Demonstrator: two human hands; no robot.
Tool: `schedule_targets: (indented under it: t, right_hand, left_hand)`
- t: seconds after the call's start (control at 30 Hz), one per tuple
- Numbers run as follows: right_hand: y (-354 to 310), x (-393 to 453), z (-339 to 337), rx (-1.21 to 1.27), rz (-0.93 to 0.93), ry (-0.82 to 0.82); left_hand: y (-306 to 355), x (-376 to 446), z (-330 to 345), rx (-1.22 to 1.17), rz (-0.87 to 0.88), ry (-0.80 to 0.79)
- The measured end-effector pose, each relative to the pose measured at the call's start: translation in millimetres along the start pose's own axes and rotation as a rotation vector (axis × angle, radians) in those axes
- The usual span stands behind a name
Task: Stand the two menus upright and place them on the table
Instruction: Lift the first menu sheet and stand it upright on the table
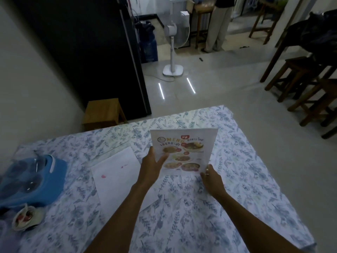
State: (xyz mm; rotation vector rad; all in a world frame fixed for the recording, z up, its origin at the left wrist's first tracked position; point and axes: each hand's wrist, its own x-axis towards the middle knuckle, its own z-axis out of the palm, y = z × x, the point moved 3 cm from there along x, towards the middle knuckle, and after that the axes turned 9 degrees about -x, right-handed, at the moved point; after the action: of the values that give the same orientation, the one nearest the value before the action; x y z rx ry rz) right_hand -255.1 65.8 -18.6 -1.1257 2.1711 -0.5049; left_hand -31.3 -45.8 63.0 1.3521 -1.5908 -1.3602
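Note:
A printed menu [186,148] with food pictures stands nearly upright on the table [237,179], which has a blue floral cloth. My left hand [151,165] grips the menu's left edge, thumb on the front. My right hand [211,178] pinches its lower right corner. A second menu [116,174] lies flat to the left, white side up with small pink marks, partly under my left forearm.
A blue bag [31,181] with clear cups sits at the table's left edge, a small cup [25,218] in front of it. Beyond the table are a wooden stool [104,112], a standing fan [172,52], dark stools [300,79] and a person's legs [217,28].

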Motion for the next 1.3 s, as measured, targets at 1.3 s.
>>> schedule_targets:
  t: [1.3]
  right_hand:
    - [1, 64, 7, -0.166, -0.085, 0.133]
  left_hand:
    - [-96, 15, 27, 0.222, -0.187, 0.1]
